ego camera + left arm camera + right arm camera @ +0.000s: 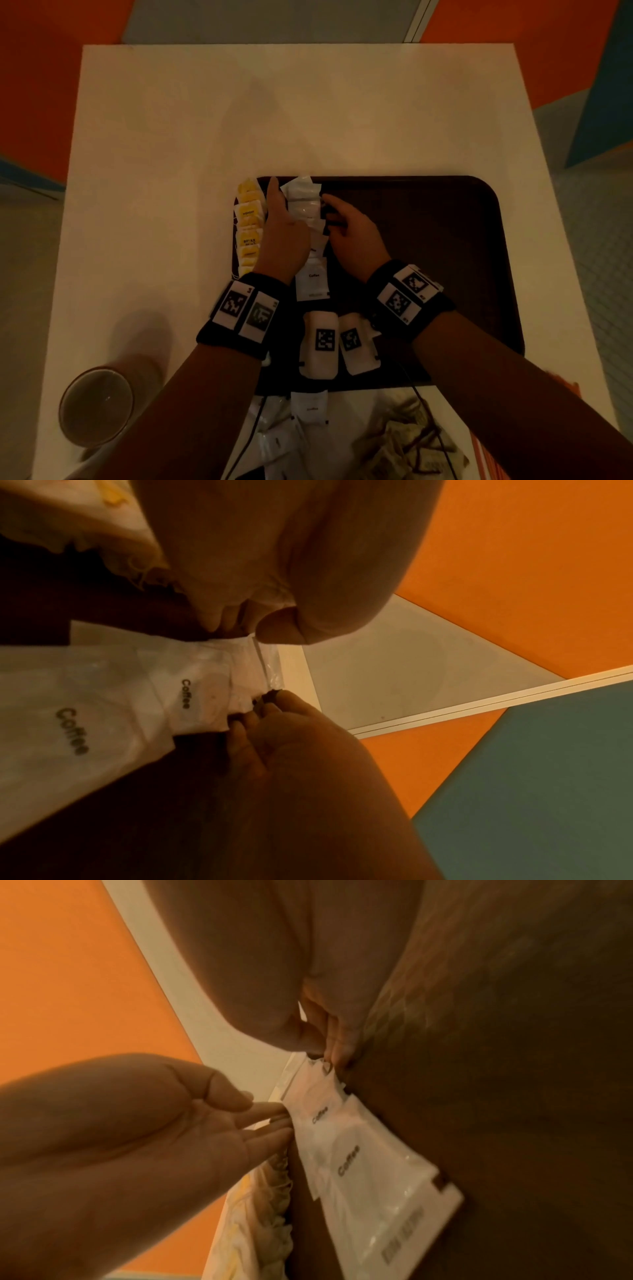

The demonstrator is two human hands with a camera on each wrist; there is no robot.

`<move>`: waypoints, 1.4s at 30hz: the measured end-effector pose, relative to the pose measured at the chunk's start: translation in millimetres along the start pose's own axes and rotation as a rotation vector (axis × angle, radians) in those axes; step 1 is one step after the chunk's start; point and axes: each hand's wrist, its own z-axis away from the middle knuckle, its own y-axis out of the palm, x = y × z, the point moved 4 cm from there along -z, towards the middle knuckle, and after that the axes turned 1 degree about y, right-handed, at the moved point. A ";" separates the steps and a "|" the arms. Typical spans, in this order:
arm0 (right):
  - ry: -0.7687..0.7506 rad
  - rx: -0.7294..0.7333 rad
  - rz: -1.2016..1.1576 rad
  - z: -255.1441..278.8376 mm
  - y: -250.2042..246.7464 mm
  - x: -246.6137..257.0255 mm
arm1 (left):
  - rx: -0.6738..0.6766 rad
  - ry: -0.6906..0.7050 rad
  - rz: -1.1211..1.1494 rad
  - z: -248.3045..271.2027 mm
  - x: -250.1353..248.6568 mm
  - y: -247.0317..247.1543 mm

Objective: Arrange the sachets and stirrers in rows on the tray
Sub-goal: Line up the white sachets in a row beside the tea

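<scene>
A dark brown tray (428,246) lies on the white table (171,137). Yellow sachets (249,226) form a row along its left edge. Beside them runs a row of overlapping white coffee sachets (313,279), also in the left wrist view (85,718) and the right wrist view (363,1167). My left hand (279,219) lies between the two rows, and its straight fingers (270,1121) touch the white row's left edge. My right hand (342,222) has curled fingers (268,699) at the row's right edge and pinches a far sachet's corner (318,1066).
A glass (96,406) stands at the table's near left. Loose white sachets (308,407) and a heap of brownish packets (411,442) lie near the front edge. Two white tagged blocks (320,342) sit on the tray's near part. The tray's right half is bare.
</scene>
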 end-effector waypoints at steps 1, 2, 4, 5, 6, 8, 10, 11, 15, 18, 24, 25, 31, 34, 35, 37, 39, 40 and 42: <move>0.003 0.013 0.000 0.1 0.3 0.7 | -0.007 -0.007 0.028 3.1 -2.3 -2.0; 0.005 0.021 -0.001 0.1 0.7 0.2 | -0.012 -0.007 0.066 5.3 -2.8 -4.1; 0.022 0.024 0.007 2.6 -1.8 -2.9 | -0.012 0.015 0.121 14.0 -4.1 -7.5; 0.041 0.018 0.024 5.6 -4.8 -5.8 | -0.004 0.019 0.129 20.6 -1.9 -8.2; 0.059 0.012 0.048 9.3 -8.6 -9.7 | 0.004 0.003 0.130 28.9 3.5 -7.4; 0.086 0.017 0.090 20.0 -12.7 -20.7 | 0.009 -0.043 0.116 49.1 16.8 -5.9; 0.122 0.038 0.064 34.1 -10.6 -30.1 | 0.015 -0.051 0.081 64.2 27.2 -4.3; 0.136 0.040 0.034 41.0 -7.4 -33.1 | 0.028 -0.053 0.065 67.7 30.2 -2.9; 0.152 0.003 -0.081 62.9 8.6 -35.8 | 0.026 -0.057 -0.008 69.6 33.7 -2.1; 0.150 -0.037 -0.149 67.2 16.8 -32.6 | 0.008 -0.078 -0.024 69.1 38.9 -5.8; 0.157 -0.063 -0.081 70.2 9.0 -31.1 | 0.077 -0.076 -0.067 85.4 20.5 -6.6; 0.148 -0.069 -0.070 72.4 3.2 -31.9 | 0.090 -0.053 -0.039 91.4 14.4 -11.9; 0.003 0.077 0.066 124.6 -21.6 -43.0 | 0.353 -0.024 -0.046 196.1 39.9 -80.5; 0.038 0.263 0.155 163.8 -16.7 -52.9 | 0.368 -0.309 0.057 246.5 100.6 -114.5; 0.054 0.302 0.194 176.0 -12.5 -56.1 | 0.346 -0.390 0.091 260.1 121.3 -121.6; 0.090 0.293 0.247 195.3 -1.8 -61.8 | 0.338 -0.335 -0.009 274.5 139.1 -125.8; 0.128 0.195 0.273 208.2 10.2 -64.8 | 0.300 -0.218 -0.161 276.3 146.3 -122.6; 0.136 0.148 0.274 212.5 17.2 -65.2 | 0.253 -0.153 -0.237 274.0 146.2 -119.1; 0.136 0.066 0.262 219.3 31.7 -64.8 | 0.159 -0.060 -0.479 265.7 137.2 -108.1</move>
